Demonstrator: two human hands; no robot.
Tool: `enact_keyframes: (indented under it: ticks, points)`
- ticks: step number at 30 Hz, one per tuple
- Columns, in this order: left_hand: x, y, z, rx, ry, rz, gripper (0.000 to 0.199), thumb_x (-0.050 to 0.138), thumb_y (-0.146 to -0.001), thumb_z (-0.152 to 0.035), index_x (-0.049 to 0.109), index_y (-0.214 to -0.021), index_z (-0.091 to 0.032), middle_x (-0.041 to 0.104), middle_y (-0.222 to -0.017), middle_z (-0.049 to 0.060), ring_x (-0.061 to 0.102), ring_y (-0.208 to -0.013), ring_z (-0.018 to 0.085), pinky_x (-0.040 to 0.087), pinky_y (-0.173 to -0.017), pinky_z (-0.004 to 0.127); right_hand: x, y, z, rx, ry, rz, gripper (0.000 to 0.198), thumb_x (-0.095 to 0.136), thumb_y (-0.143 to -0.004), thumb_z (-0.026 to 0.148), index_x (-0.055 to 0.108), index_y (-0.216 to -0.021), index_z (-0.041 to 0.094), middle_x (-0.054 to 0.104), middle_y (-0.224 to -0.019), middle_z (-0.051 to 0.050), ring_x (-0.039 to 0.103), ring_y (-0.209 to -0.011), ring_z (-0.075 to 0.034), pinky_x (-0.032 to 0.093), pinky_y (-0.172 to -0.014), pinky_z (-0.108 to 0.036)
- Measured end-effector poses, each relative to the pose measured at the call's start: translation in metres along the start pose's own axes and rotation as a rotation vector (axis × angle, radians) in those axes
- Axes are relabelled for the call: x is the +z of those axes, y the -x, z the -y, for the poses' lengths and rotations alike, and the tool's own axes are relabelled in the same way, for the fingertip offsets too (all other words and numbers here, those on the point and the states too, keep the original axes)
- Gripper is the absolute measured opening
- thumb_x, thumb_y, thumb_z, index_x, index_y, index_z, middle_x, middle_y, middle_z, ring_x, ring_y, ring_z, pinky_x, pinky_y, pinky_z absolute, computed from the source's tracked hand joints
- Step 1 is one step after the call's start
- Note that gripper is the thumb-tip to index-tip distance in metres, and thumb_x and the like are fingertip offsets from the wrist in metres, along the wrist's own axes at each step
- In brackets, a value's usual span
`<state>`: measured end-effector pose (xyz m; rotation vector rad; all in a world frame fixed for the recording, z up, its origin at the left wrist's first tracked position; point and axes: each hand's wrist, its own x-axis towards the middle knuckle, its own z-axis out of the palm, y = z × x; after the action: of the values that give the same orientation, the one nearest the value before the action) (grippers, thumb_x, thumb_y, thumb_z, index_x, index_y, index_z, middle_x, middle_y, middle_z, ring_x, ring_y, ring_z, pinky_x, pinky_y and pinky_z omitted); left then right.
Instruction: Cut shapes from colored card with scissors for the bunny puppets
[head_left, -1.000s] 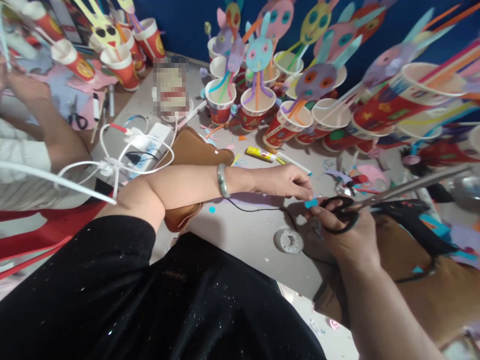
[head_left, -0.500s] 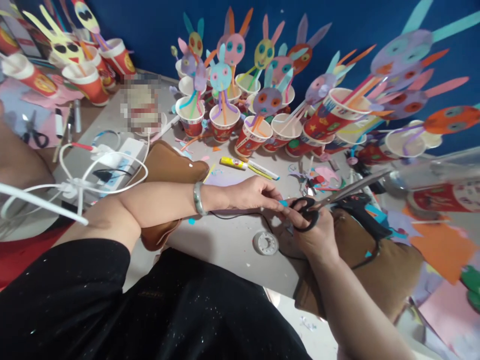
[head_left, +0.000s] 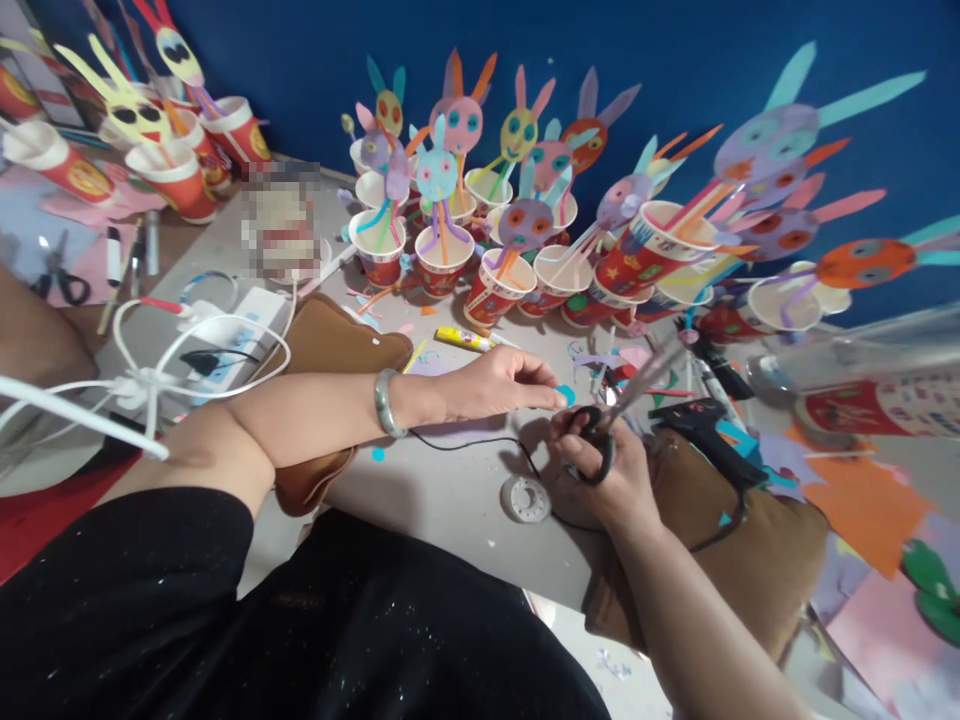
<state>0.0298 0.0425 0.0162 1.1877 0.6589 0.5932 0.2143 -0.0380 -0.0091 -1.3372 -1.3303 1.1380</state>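
Between the thumb and fingertips of my left hand [head_left: 499, 385] is a small blue paper piece [head_left: 566, 395]. My right hand [head_left: 611, 470] is closed round the black handles of a pair of scissors [head_left: 641, 375]; the blades point up and to the right, blurred. The two hands are close together but apart, with the blue paper just left of the scissor handles. A white tape roll [head_left: 526, 498] lies on the table below them. Another small blue paper dot [head_left: 378, 455] rests near my left wrist.
Several paper cups with paper rabbit heads [head_left: 442, 245] line the blue wall. A yellow glue stick [head_left: 463, 339], a power strip [head_left: 247, 335] with white cables, a brown cushion [head_left: 720, 540] and a black glue gun [head_left: 701, 425] surround my hands. Orange paper [head_left: 862, 490] lies at right.
My right hand has drawn down and left with the scissors, away from the left fingertips. The blue paper piece now shows more fully in my left hand. The view has shifted slightly.
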Motion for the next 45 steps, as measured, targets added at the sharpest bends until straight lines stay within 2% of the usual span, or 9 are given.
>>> enact_keyframes:
  ticks: [7,15,29,45]
  points:
    - [-0.001,0.002,-0.013,0.044,0.099,-0.059,0.028,0.080,-0.068,-0.032,0.061,-0.074,-0.012,0.054,-0.068,-0.005,0.045,-0.066,0.006,0.036,-0.067,0.026,0.002,0.001,0.002,-0.071,0.047,0.177,0.052,0.070,-0.074,0.071,0.053,-0.082,0.022,0.058,-0.077,-0.002,0.053,-0.070,-0.017,0.045,-0.063,-0.031]
    - [0.001,0.002,-0.011,0.081,0.119,-0.104,0.029,0.080,-0.067,-0.031,0.059,-0.072,-0.012,0.054,-0.067,-0.004,0.046,-0.065,0.006,0.036,-0.064,0.025,0.002,0.001,-0.006,-0.023,0.053,0.317,0.056,0.067,-0.074,0.075,0.052,-0.083,0.022,0.049,-0.075,0.000,0.045,-0.065,-0.015,0.038,-0.060,-0.030]
    - [0.003,0.001,-0.003,0.102,0.140,-0.087,0.029,0.081,-0.070,-0.033,0.060,-0.074,-0.012,0.060,-0.067,-0.002,0.053,-0.064,0.007,0.041,-0.065,0.027,0.002,0.001,-0.013,0.017,0.068,0.302,0.056,0.065,-0.075,0.076,0.050,-0.082,0.022,0.049,-0.075,0.001,0.043,-0.065,-0.015,0.037,-0.059,-0.030]
    - [0.003,0.001,-0.003,0.092,0.132,-0.096,0.028,0.081,-0.069,-0.032,0.061,-0.074,-0.012,0.059,-0.068,-0.003,0.051,-0.064,0.006,0.042,-0.067,0.026,0.005,0.000,-0.012,0.004,0.086,0.287,0.055,0.063,-0.076,0.076,0.050,-0.078,0.022,0.051,-0.071,0.001,0.042,-0.062,-0.014,0.036,-0.058,-0.030]
